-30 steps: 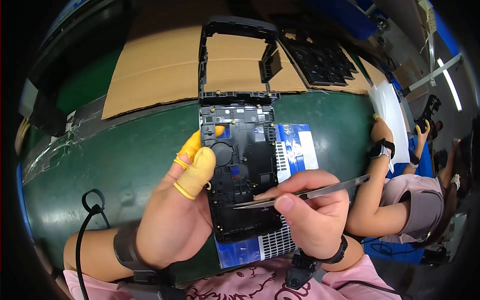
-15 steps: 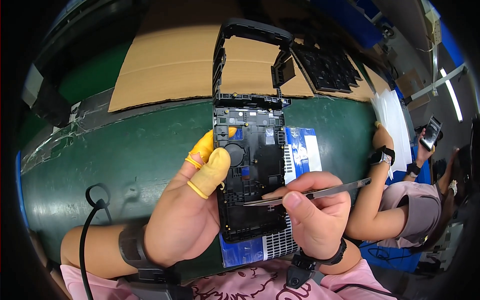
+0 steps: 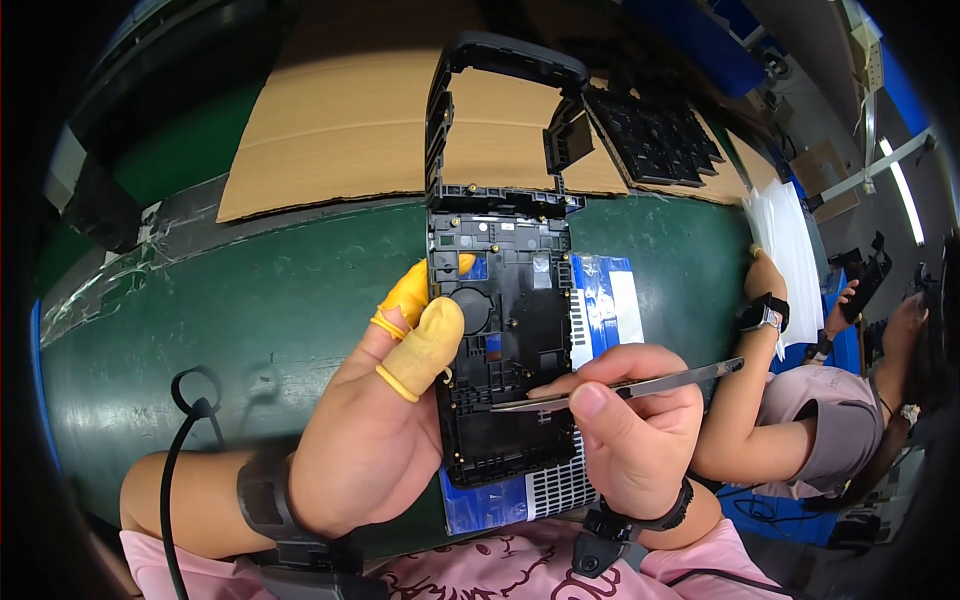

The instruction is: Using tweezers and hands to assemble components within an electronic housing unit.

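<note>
My left hand (image 3: 375, 420), with yellow finger cots on thumb and finger, grips the left edge of a black plastic housing (image 3: 520, 350). The housing stands tall before me, an open frame at its top and a ribbed inner face with small brass inserts below. My right hand (image 3: 640, 420) pinches metal tweezers (image 3: 660, 381) between thumb and fingers. Their tips lie over the lower part of the housing, pointing left. Whether the tips hold anything is too small to tell. Behind the housing lies a blue and white plastic packet (image 3: 605, 300).
A brown cardboard sheet (image 3: 330, 140) covers the far part of the green table (image 3: 200, 330). Several black plastic parts (image 3: 655, 135) rest on its right. At right, a co-worker's arm (image 3: 745, 370) reaches toward white sheets (image 3: 780, 250). A black cable (image 3: 168, 480) runs beside my left arm.
My hands, the housing and the tweezers have barely shifted. At the far right, another person's hand has turned the dark device it holds.
</note>
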Demonstrator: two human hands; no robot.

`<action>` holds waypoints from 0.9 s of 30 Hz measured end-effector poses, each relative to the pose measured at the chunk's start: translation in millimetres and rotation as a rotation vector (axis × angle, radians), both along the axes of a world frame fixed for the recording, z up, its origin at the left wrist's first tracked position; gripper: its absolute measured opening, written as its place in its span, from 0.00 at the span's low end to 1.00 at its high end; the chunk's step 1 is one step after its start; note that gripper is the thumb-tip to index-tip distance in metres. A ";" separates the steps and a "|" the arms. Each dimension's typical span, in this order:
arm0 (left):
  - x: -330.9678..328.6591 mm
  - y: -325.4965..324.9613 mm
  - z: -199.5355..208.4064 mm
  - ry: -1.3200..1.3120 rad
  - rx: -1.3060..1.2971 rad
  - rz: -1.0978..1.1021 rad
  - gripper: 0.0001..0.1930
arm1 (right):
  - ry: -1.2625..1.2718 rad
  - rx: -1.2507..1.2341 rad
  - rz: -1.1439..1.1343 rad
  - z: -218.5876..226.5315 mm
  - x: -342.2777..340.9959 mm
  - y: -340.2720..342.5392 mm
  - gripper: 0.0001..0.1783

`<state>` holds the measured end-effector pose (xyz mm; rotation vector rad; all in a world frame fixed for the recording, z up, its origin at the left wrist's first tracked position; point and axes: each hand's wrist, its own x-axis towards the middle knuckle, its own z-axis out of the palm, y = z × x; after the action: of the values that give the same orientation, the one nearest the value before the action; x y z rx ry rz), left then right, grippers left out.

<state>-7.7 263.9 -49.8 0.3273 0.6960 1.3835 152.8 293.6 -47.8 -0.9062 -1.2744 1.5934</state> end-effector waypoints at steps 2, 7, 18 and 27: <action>0.4 -0.3 0.9 0.003 -0.008 0.006 0.25 | 0.008 -0.001 -0.008 0.0 -0.4 -0.3 0.08; 1.2 -1.5 2.2 -0.019 0.004 0.015 0.24 | 0.076 -0.012 0.022 -3.3 3.4 0.1 0.09; -0.8 -2.5 -5.0 0.183 0.058 -0.017 0.39 | 0.082 -0.004 0.021 2.1 14.5 3.3 0.09; -31.6 22.3 6.3 0.360 0.220 0.191 0.31 | -0.082 -0.065 -0.152 -21.1 33.1 34.3 0.08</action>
<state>-39.3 286.1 -43.5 0.7114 0.8888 1.6065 186.0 327.9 -68.9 -1.0930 -1.1854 1.4984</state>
